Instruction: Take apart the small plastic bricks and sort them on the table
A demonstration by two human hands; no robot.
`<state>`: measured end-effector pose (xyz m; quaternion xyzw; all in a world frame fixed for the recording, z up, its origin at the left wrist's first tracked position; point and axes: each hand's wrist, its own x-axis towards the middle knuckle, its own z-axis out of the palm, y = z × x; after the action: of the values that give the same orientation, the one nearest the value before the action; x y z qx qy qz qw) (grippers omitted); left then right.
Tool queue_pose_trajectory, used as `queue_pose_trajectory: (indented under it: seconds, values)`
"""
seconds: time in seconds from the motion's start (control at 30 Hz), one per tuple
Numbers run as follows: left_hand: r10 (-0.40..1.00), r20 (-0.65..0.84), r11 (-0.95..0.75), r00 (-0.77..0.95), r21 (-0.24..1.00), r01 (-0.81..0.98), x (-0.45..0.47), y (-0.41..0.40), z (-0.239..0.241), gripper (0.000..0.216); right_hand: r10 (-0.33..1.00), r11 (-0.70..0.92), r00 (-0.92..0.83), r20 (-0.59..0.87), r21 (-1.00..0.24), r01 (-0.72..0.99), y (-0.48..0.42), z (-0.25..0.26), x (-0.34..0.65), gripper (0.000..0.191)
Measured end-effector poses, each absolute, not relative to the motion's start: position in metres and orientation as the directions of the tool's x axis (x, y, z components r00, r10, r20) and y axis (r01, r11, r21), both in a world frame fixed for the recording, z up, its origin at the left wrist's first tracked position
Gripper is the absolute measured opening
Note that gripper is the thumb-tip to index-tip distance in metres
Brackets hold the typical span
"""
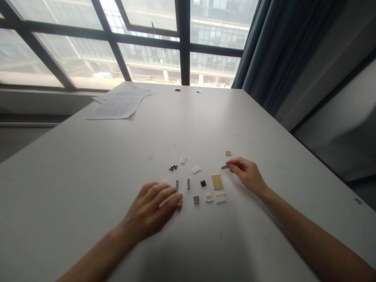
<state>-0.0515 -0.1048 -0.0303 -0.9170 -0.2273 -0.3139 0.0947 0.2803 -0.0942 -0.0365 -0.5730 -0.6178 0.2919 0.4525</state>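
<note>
My right hand (246, 172) pinches a small grey toy brick plate (225, 167) between thumb and fingertips, just over the table. Fingers stretched, my left hand (152, 205) rests beside a tan brick (180, 202) that its thumb partly covers; I cannot tell whether they touch. Near its fingertips stand two narrow grey strips (188, 184). Between the hands lie a black piece (203, 183), a larger tan plate (217, 182), a grey studded plate (196, 200), a white curved piece (208, 197) and a white plate (220, 197).
Farther off are black pieces (173, 168), a white studded plate (183, 159), a smooth white tile (196, 169) and a small tan plate (228, 153). Printed papers (117, 105) lie at the white table's (164, 133) far left. A curtain (264, 58) hangs beyond its right edge.
</note>
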Motion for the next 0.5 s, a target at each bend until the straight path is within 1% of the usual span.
queue_pose_trajectory:
  seconds: [0.03,0.07,0.17,0.23,0.37,0.5]
  values:
    - [0.341,0.576,-0.899,0.743,-0.031,0.437,-0.040,-0.113,-0.029,0.026,0.982,0.135,0.056,0.179,-0.880,0.455,-0.097,-0.034,0.283,0.016]
    - [0.324,0.516,-0.916,0.793,-0.040,0.400,-0.027,-0.121,-0.029,0.030,0.990,0.095,0.046,0.131,-0.881,0.463,-0.101,-0.032,0.285,0.015]
    - [0.269,0.344,-0.949,0.900,-0.065,0.308,0.008,-0.134,-0.031,0.058,0.999,0.004,0.036,0.025,-0.868,0.496,-0.117,-0.031,0.286,0.015]
    - [0.286,0.279,-0.949,0.917,-0.050,0.311,0.025,-0.133,-0.035,0.068,0.999,-0.020,0.053,0.010,-0.848,0.529,-0.128,-0.032,0.283,0.015]
    - [0.345,0.229,-0.936,0.910,0.015,0.352,0.039,-0.125,-0.040,0.073,0.998,-0.012,0.057,0.028,-0.801,0.599,-0.141,-0.034,0.277,0.012]
    - [0.330,0.226,-0.943,0.917,0.027,0.332,0.040,-0.131,-0.042,0.068,0.999,0.016,0.024,0.040,-0.780,0.626,-0.146,-0.034,0.278,0.011]
